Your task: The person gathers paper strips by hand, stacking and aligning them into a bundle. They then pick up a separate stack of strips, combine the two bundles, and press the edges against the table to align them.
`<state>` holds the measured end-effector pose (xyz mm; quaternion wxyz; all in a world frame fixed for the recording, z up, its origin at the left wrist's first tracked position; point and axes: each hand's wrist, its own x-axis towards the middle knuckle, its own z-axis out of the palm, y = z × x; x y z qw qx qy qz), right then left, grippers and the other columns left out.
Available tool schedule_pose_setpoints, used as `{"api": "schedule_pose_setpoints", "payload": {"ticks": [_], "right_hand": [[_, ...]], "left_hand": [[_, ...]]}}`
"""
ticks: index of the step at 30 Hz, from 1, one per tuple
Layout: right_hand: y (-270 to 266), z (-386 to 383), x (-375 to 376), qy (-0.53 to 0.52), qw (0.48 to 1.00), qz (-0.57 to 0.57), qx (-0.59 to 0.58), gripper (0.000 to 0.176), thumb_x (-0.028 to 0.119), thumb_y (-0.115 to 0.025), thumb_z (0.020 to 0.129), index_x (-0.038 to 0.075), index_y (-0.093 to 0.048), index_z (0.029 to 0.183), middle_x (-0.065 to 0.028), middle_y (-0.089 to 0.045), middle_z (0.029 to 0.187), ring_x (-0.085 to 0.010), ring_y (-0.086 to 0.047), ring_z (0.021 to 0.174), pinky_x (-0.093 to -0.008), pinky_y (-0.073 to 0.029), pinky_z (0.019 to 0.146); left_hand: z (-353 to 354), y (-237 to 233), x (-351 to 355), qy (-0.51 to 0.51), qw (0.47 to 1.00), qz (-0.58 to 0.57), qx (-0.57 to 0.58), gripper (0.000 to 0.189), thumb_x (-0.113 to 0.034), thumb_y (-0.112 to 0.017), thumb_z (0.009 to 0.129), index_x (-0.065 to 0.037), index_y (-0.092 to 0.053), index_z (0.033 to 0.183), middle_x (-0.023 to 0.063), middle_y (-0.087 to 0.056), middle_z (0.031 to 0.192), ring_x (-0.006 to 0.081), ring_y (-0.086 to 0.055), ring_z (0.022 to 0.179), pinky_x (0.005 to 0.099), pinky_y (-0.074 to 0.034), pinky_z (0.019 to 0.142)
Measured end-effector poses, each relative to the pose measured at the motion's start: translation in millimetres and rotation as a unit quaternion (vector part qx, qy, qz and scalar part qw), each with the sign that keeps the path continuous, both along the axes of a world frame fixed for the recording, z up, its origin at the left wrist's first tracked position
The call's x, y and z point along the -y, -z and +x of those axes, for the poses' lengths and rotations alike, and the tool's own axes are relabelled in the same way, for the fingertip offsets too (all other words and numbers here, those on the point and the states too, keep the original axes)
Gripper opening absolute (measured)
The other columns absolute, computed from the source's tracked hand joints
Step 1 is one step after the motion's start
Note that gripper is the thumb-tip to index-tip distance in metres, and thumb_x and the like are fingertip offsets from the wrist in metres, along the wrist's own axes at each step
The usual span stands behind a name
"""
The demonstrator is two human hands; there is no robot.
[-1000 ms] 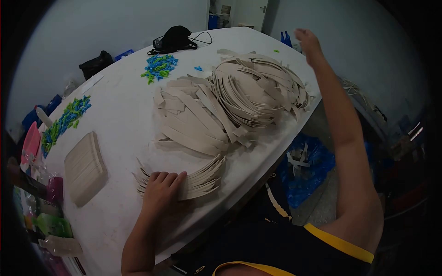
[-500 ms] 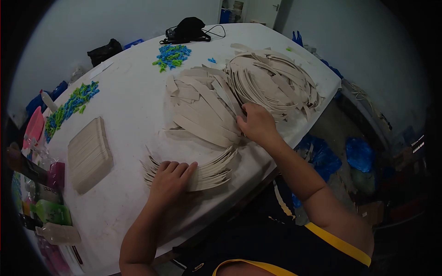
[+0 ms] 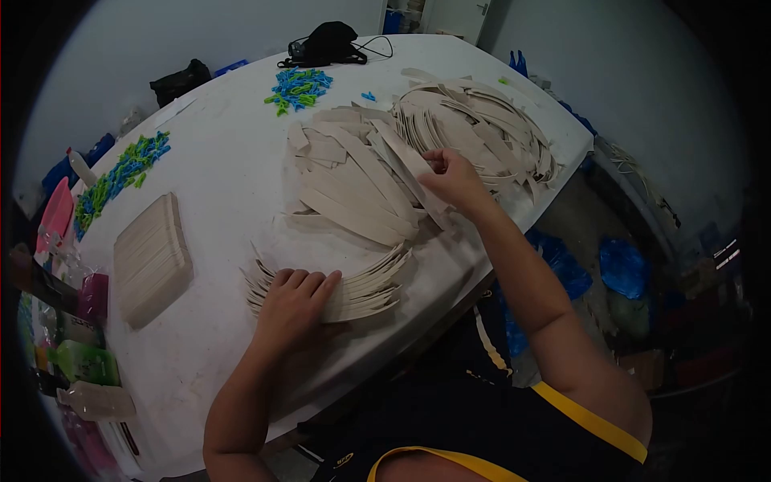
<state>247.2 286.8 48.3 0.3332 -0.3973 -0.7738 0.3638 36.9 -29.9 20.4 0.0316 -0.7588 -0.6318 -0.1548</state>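
Observation:
My left hand (image 3: 295,305) is closed over the left part of a curved stack of beige strips (image 3: 369,294) near the table's front edge. The strips look flat and thin, and their material is not clear. Between the thumb and fingers of my right hand (image 3: 458,185) is a single long beige strip (image 3: 404,155), lifted at a slant along the right side of a loose pile of strips (image 3: 345,181). Behind that hand lies a coiled heap of similar strips (image 3: 482,132). My left fingertips are partly hidden behind the stack.
A neat block of beige strips (image 3: 154,261) lies at the left. Blue and green clips sit in two heaps, one at the back (image 3: 299,88) and one at the left (image 3: 120,178). A black bag (image 3: 331,44) rests at the far edge. Bottles (image 3: 87,364) line the left edge.
My right hand has moved slightly up and right, raising a strip from between the pile and the heap. My left hand stays on its stack. The whole view has shifted a little.

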Motion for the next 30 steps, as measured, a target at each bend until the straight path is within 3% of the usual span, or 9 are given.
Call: {"api": "schedule_pose_setpoints", "payload": {"ticks": [3,5,6,8,11,14,24,26,30], "right_hand": [[-24.1,4.5,-5.1,-0.053,0.990,-0.104,-0.082,0.041,0.011,-0.075,0.081,0.001,-0.068,0.120,-0.0047,-0.069,0.097,-0.0130,-0.064,0.086,-0.0303,-0.055,0.081],[-33.7,9.5,-7.5,-0.066,0.995,-0.003,0.070,0.039,0.009,-0.073,0.082,0.001,-0.067,0.120,-0.0095,-0.071,0.103,-0.0198,-0.067,0.089,-0.0345,-0.056,0.083],[-35.1,9.7,-1.6,-0.067,0.995,-0.003,0.071,0.039,0.009,-0.073,0.082,0.001,-0.067,0.120,-0.0095,-0.071,0.103,-0.0198,-0.067,0.089,-0.0345,-0.056,0.083],[-30.9,12.0,17.1,-0.059,0.965,0.162,0.200,0.034,0.009,-0.072,0.082,0.000,-0.066,0.115,-0.0141,-0.070,0.106,-0.0306,-0.069,0.094,-0.0399,-0.056,0.086],[1.6,17.2,22.8,-0.053,0.939,0.264,0.216,0.031,0.012,-0.072,0.081,0.001,-0.064,0.110,-0.0182,-0.068,0.108,-0.0391,-0.068,0.099,-0.0450,-0.056,0.089],[4.8,15.5,37.7,-0.067,0.955,0.201,0.205,0.034,0.015,-0.074,0.080,0.001,-0.062,0.108,-0.0187,-0.067,0.105,-0.0392,-0.068,0.100,-0.0455,-0.056,0.090],[-0.7,8.0,26.5,-0.054,0.964,0.148,0.213,0.042,0.019,-0.074,0.079,0.001,-0.066,0.116,-0.0227,-0.072,0.108,-0.0392,-0.071,0.099,-0.0461,-0.056,0.089],[1.4,10.5,23.1,-0.012,0.980,0.145,0.138,0.042,0.019,-0.071,0.081,0.000,-0.067,0.118,-0.0209,-0.073,0.102,-0.0349,-0.072,0.090,-0.0417,-0.057,0.085],[-10.1,9.6,28.3,-0.031,0.993,0.094,0.060,0.040,0.017,-0.068,0.085,-0.001,-0.067,0.120,-0.0185,-0.073,0.100,-0.0286,-0.071,0.085,-0.0369,-0.057,0.081]], "left_hand": [[0.4,-1.0,0.1,0.000,1.000,0.002,0.000,0.089,-0.051,-0.092,0.066,-0.007,-0.061,0.138,0.0083,-0.068,0.120,0.0294,-0.063,0.109,0.0440,-0.046,0.104],[0.4,-1.2,-0.1,-0.001,1.000,0.007,0.003,0.086,-0.049,-0.090,0.070,-0.007,-0.060,0.138,0.0089,-0.067,0.115,0.0291,-0.063,0.109,0.0455,-0.046,0.106],[0.3,-1.2,-0.2,-0.002,1.000,0.006,0.005,0.086,-0.049,-0.090,0.070,-0.007,-0.060,0.138,0.0089,-0.067,0.115,0.0291,-0.063,0.109,0.0455,-0.046,0.106],[-0.2,-0.8,0.0,0.003,1.000,0.011,0.000,0.087,-0.049,-0.090,0.069,-0.007,-0.060,0.138,0.0090,-0.067,0.115,0.0289,-0.063,0.108,0.0449,-0.046,0.104],[-0.8,-0.5,0.3,0.006,1.000,0.005,0.004,0.088,-0.049,-0.092,0.067,-0.005,-0.062,0.137,0.0099,-0.068,0.118,0.0294,-0.063,0.111,0.0439,-0.046,0.105],[-2.2,2.7,0.1,0.008,1.000,0.001,0.007,0.089,-0.048,-0.092,0.067,-0.005,-0.060,0.138,0.0108,-0.068,0.119,0.0298,-0.063,0.111,0.0448,-0.045,0.106],[2.3,-4.4,1.1,-0.026,1.000,-0.012,0.009,0.103,-0.048,-0.092,0.067,-0.001,-0.050,0.148,0.0119,-0.065,0.119,0.0305,-0.060,0.115,0.0446,-0.042,0.110],[1.6,-0.7,1.2,-0.027,0.999,0.026,0.012,0.100,-0.057,-0.089,0.068,0.000,-0.053,0.142,0.0124,-0.066,0.113,0.0300,-0.061,0.109,0.0446,-0.043,0.108],[-0.3,1.8,1.1,-0.025,0.999,0.023,0.016,0.091,-0.057,-0.089,0.067,-0.001,-0.057,0.132,0.0127,-0.066,0.111,0.0300,-0.061,0.109,0.0445,-0.043,0.107]]}}
